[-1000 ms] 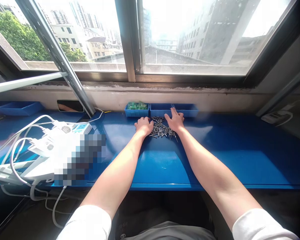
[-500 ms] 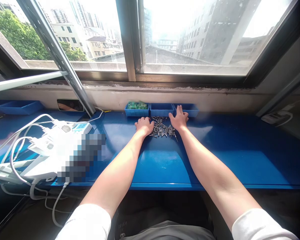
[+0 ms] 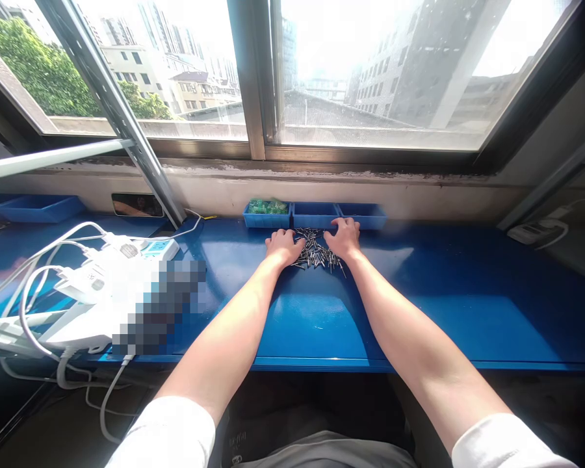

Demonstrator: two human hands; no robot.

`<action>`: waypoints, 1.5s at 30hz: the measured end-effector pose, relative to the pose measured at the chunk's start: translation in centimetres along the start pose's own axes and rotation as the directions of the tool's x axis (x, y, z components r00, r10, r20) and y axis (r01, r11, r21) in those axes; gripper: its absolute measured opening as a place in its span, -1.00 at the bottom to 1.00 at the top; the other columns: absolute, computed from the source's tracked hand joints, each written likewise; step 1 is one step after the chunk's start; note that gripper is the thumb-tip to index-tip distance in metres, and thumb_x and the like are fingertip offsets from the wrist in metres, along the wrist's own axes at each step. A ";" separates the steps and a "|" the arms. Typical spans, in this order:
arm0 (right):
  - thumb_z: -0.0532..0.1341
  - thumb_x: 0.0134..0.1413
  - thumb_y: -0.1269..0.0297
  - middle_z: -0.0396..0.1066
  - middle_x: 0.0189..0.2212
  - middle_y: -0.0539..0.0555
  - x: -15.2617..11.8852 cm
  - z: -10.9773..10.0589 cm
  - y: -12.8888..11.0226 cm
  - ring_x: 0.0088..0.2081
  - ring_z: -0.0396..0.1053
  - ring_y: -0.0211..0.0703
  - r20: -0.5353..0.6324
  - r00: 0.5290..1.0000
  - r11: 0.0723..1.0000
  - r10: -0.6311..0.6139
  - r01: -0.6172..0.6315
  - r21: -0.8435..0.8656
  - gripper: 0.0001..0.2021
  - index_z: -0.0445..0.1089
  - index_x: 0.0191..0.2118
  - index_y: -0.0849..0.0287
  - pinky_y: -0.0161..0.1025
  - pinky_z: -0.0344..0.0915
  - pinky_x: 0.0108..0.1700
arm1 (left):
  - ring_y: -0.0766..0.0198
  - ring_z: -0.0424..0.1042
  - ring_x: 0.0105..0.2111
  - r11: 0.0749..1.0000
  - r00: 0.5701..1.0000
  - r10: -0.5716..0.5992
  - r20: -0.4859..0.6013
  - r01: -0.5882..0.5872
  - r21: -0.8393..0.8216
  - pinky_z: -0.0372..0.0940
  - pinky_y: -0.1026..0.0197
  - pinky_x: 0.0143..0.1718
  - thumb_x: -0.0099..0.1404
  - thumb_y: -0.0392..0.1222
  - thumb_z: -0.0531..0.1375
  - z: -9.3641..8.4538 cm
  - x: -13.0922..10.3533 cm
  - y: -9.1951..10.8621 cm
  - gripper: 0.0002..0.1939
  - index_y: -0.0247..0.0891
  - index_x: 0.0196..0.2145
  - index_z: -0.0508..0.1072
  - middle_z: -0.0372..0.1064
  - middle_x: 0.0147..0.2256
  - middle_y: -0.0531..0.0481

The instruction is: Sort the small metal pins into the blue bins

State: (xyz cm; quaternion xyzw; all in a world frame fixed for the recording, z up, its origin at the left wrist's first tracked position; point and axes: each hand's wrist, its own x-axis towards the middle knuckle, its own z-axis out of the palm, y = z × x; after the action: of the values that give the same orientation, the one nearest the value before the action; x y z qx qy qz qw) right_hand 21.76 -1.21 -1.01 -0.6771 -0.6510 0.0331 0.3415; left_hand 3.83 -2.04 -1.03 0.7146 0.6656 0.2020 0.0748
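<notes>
Small metal pieces, thin and silvery, lie in a loose pile (image 3: 316,252) on the blue table. My left hand (image 3: 283,247) rests at the pile's left edge, fingers apart and curved down, with the thumb touching the pieces. At the right edge is my right hand (image 3: 342,238), its fingers spread and nothing seen held in it. Behind the hands stand three blue bins: the left bin (image 3: 267,221) has green packets (image 3: 268,206) inside, while the middle bin (image 3: 316,216) and the right bin (image 3: 370,218) show no contents.
White chargers and cables (image 3: 92,279) crowd the table's left side, beside a blurred dark object (image 3: 160,312). A metal post (image 3: 141,143) rises behind them, near a phone (image 3: 136,205). More blue bins (image 3: 41,208) stand far left. The window sill runs behind the table.
My right hand has moved back from the right bin, toward me and slightly left, to the pile's edge. My left hand has shifted slightly right.
</notes>
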 end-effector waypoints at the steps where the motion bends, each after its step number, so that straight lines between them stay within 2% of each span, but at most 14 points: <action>1: 0.13 -0.02 0.10 0.22 -0.07 0.19 -0.2 0.1 -0.3 0.03 0.08 0.10 0.054 0.998 0.999 -0.035 0.035 -0.006 -0.63 0.31 -0.10 0.16 -0.02 0.11 0.04 | -0.03 0.13 0.09 1.000 1.000 0.022 0.010 -0.022 0.005 0.04 -0.03 0.04 0.23 0.21 -0.07 0.0 -0.1 0.1 -0.45 -0.16 0.00 0.34 0.24 0.05 -0.19; 5: 0.12 0.00 -0.01 0.25 -0.11 0.20 -0.9 0.6 -1.0 0.00 0.13 0.12 0.213 0.970 0.988 -0.120 0.137 -0.070 -0.60 0.34 -0.13 0.16 0.00 0.12 0.02 | -0.04 0.09 0.12 0.994 0.993 0.101 0.066 -0.104 0.044 0.01 -0.02 0.06 0.21 0.24 -0.07 -0.1 -0.6 0.2 -0.39 -0.15 0.08 0.28 0.18 0.09 -0.18; 11: 0.05 0.11 0.08 0.32 -0.16 0.20 -1.0 0.7 -1.4 -0.06 0.23 0.04 0.295 0.936 0.972 -0.190 0.221 -0.074 -0.70 0.39 -0.22 0.16 -0.07 0.18 -0.05 | -0.03 0.08 0.11 0.987 0.987 0.140 0.085 -0.146 0.073 -0.01 -0.01 0.06 0.22 0.22 -0.09 -0.2 -0.8 0.2 -0.40 -0.14 0.09 0.26 0.16 0.10 -0.18; 15: 0.06 0.11 0.13 0.36 -0.20 0.18 -0.9 0.8 -1.3 -0.13 0.30 -0.02 0.289 0.933 0.973 -0.213 0.230 -0.026 -0.73 0.41 -0.23 0.17 -0.15 0.22 -0.11 | -0.04 0.09 0.11 0.986 0.986 0.145 0.081 -0.151 0.067 0.00 -0.01 0.05 0.23 0.21 -0.08 -0.2 -0.8 0.4 -0.42 -0.15 0.08 0.27 0.17 0.09 -0.19; 20: 0.07 0.11 0.20 0.39 -0.21 0.17 -0.7 1.1 -1.0 -0.15 0.33 -0.05 0.264 0.951 0.986 -0.162 0.168 0.000 -0.75 0.43 -0.23 0.17 -0.17 0.22 -0.11 | -0.04 0.09 0.11 0.988 0.987 0.140 0.083 -0.145 0.057 0.00 0.00 0.05 0.22 0.20 -0.06 -0.3 -1.0 0.6 -0.43 -0.16 0.06 0.28 0.18 0.09 -0.18; 26: 0.08 0.08 0.18 0.34 -0.13 0.26 -0.5 1.3 -0.9 -0.12 0.31 0.01 0.215 0.971 0.994 -0.101 0.108 -0.021 -0.72 0.44 -0.23 0.24 -0.12 0.23 -0.09 | -0.03 0.12 0.08 0.987 0.987 0.145 0.065 -0.149 0.053 0.02 0.00 0.03 0.22 0.21 -0.05 -0.2 -0.9 0.5 -0.46 -0.16 0.00 0.30 0.23 0.04 -0.18; 40: 0.07 0.11 0.21 0.38 -0.24 0.17 -0.7 1.1 -1.0 -0.15 0.29 -0.03 0.261 0.951 0.986 -0.167 0.167 0.020 -0.79 0.41 -0.34 0.16 -0.14 0.21 -0.13 | -0.03 0.13 0.07 0.986 0.986 0.154 0.061 -0.157 0.048 0.03 0.00 0.02 0.21 0.21 -0.03 -0.1 -0.8 0.3 -0.47 -0.20 -0.02 0.30 0.23 0.03 -0.19; 45: 0.04 0.14 0.26 0.41 -0.30 0.12 -0.7 1.0 -1.1 -0.16 0.27 -0.04 0.156 0.957 0.969 -0.245 0.234 0.084 -0.79 0.39 -0.36 0.16 -0.15 0.19 -0.13 | -0.04 0.14 0.07 0.987 0.987 0.154 0.046 -0.156 0.034 0.02 0.00 0.02 0.21 0.21 -0.01 -0.1 -0.7 0.2 -0.45 -0.20 0.00 0.30 0.24 0.03 -0.19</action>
State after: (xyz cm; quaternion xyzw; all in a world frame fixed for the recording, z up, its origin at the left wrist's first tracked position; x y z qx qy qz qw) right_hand 20.22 -1.54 -1.46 -0.5767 -0.7529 0.0687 0.3095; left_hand 3.96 -2.81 -0.97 0.7695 0.6100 0.1792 0.0598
